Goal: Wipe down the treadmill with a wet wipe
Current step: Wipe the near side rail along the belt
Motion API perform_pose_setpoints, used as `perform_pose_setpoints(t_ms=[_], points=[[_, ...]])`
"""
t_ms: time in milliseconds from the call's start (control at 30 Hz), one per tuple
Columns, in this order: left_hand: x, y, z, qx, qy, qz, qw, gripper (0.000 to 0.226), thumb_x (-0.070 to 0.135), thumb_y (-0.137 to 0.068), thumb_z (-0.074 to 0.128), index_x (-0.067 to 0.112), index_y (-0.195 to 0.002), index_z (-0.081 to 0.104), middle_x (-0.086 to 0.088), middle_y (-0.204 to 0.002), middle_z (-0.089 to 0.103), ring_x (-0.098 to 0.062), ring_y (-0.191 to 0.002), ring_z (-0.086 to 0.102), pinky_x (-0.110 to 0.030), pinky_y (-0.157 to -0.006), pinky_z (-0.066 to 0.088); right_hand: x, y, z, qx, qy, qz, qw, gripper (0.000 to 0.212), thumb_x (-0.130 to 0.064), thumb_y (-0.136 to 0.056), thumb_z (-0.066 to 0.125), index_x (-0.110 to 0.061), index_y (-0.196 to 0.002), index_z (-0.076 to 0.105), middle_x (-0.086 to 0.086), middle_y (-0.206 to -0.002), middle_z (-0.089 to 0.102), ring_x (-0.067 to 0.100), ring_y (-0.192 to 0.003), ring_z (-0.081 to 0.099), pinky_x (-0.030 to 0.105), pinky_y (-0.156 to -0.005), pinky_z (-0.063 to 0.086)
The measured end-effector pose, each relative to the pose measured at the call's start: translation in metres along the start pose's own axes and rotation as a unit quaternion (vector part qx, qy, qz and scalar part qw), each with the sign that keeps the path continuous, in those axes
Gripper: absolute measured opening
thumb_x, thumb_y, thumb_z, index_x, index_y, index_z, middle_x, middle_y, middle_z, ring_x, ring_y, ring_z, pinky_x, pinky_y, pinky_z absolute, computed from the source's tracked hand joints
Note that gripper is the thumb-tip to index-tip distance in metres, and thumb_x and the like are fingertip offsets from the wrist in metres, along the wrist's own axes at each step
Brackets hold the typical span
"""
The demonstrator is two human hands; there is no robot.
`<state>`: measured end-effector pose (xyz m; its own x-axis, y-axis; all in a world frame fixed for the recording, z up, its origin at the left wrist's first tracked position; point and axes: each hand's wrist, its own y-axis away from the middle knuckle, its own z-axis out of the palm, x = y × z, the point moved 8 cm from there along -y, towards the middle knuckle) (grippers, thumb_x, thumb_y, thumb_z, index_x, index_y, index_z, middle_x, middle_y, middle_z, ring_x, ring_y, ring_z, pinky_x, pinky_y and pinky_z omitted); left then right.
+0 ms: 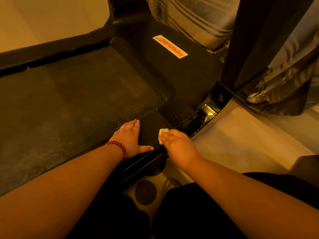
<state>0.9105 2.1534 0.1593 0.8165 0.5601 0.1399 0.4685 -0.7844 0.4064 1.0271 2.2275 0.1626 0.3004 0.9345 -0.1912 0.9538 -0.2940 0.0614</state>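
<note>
A black treadmill fills the view, its dark running belt stretching left and its motor cover bearing a white sticker with red lettering. My left hand, with a red bead bracelet on the wrist, lies flat and open on the near side rail beside the belt. My right hand is closed on a small white wet wipe, pressing it against the glossy black side rail at the treadmill's near right edge. Most of the wipe is hidden under my fingers.
A black upright post rises at the right from the treadmill's base. Striped curtains hang behind it. Pale floor tiles lie to the right. A round dark foot sits under the rail near my dark-clothed knees.
</note>
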Motion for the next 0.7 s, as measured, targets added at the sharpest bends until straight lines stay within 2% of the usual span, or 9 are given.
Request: perform_pose_setpoints(t_ms=[33,67,100,167,233,333,467,600,700], points=[[0.001,0.0,0.0,0.002,-0.003,0.004,1.0,0.116,0.076,-0.073,0.055,0.013,-0.153,0.0,-0.004,-0.16,0.003,-0.022,-0.147,0.007,-0.038,-0.117,0.015,-0.003,0.001,0.007,-0.009,0.004,-0.016,1.0,0.07,-0.003,-0.052,0.088,-0.001,-0.118,0.066,0.014,-0.116,0.068,0.028,-0.107,0.064,0.037,-0.088,0.055],[0.002,0.0,0.0,0.003,-0.007,0.008,1.0,0.116,0.076,-0.073,0.054,0.012,-0.153,0.0,-0.004,-0.16,0.003,-0.023,-0.147,0.007,-0.037,-0.117,0.015,-0.004,0.001,0.003,-0.002,0.013,-0.023,1.0,0.067,-0.002,-0.068,0.078,-0.002,-0.131,0.056,0.014,-0.13,0.06,0.028,-0.121,0.056,0.037,-0.099,0.046],[0.003,0.0,0.001,0.002,-0.01,0.011,1.0,0.116,0.077,-0.073,0.054,0.012,-0.153,0.0,-0.004,-0.16,0.002,-0.023,-0.147,0.007,-0.037,-0.117,0.014,0.002,0.0,0.0,-0.001,0.018,-0.01,1.0,0.065,-0.003,-0.081,0.067,-0.005,-0.141,0.044,0.013,-0.143,0.048,0.027,-0.133,0.044,0.035,-0.109,0.035],[0.002,0.0,0.002,-0.008,-0.014,0.011,1.0,0.121,0.08,-0.069,0.054,0.013,-0.153,-0.002,-0.004,-0.161,0.0,-0.023,-0.147,0.005,-0.038,-0.117,0.013,0.022,-0.002,0.001,-0.028,0.015,0.048,0.998,0.066,-0.008,-0.091,0.057,-0.011,-0.15,0.028,0.009,-0.154,0.031,0.021,-0.142,0.027,0.029,-0.117,0.02],[0.001,0.001,0.004,-0.02,-0.018,0.012,1.0,0.126,0.082,-0.066,0.055,0.013,-0.152,-0.005,-0.004,-0.161,-0.003,-0.023,-0.147,0.003,-0.038,-0.117,0.012,0.016,-0.001,0.002,-0.036,0.026,0.034,0.998,0.065,-0.01,-0.094,0.054,-0.012,-0.152,0.024,0.006,-0.156,0.027,0.018,-0.144,0.022,0.027,-0.118,0.017],[0.001,0.001,0.006,-0.029,-0.022,0.014,0.999,0.127,0.081,-0.066,0.056,0.012,-0.152,-0.008,-0.004,-0.16,-0.006,-0.023,-0.147,0.001,-0.038,-0.117,0.011,0.001,-0.001,0.012,-0.058,0.015,-0.023,0.998,0.067,-0.007,-0.092,0.055,-0.013,-0.151,0.025,0.005,-0.156,0.029,0.019,-0.144,0.023,0.032,-0.117,0.023],[0.001,0.0,0.006,-0.031,-0.013,0.012,0.999,0.127,0.08,-0.067,0.057,0.012,-0.152,-0.009,-0.004,-0.16,-0.007,-0.023,-0.147,0.0,-0.038,-0.117,0.011,0.018,-0.007,0.007,-0.056,0.029,0.032,0.997,0.07,-0.009,-0.093,0.055,-0.011,-0.153,0.018,0.007,-0.159,0.019,0.018,-0.147,0.015,0.029,-0.12,0.013],[-0.001,-0.002,0.008,-0.033,-0.01,0.014,0.999,0.128,0.081,-0.065,0.057,0.013,-0.152,-0.009,-0.004,-0.16,-0.007,-0.023,-0.147,0.0,-0.038,-0.117,0.011,0.004,-0.006,0.012,-0.081,0.037,-0.004,0.996,0.069,-0.01,-0.096,0.049,-0.016,-0.154,0.01,0.001,-0.162,0.011,0.017,-0.148,0.008,0.029,-0.12,0.011],[0.0,-0.003,0.007,-0.035,-0.012,0.018,0.999,0.129,0.081,-0.065,0.056,0.012,-0.151,-0.009,-0.004,-0.16,-0.007,-0.024,-0.147,0.001,-0.038,-0.117,0.011,0.013,-0.01,0.01,-0.081,0.033,0.016,0.996,0.067,-0.01,-0.098,0.046,-0.016,-0.154,0.01,0.001,-0.162,0.009,0.016,-0.148,0.006,0.027,-0.119,0.007]])
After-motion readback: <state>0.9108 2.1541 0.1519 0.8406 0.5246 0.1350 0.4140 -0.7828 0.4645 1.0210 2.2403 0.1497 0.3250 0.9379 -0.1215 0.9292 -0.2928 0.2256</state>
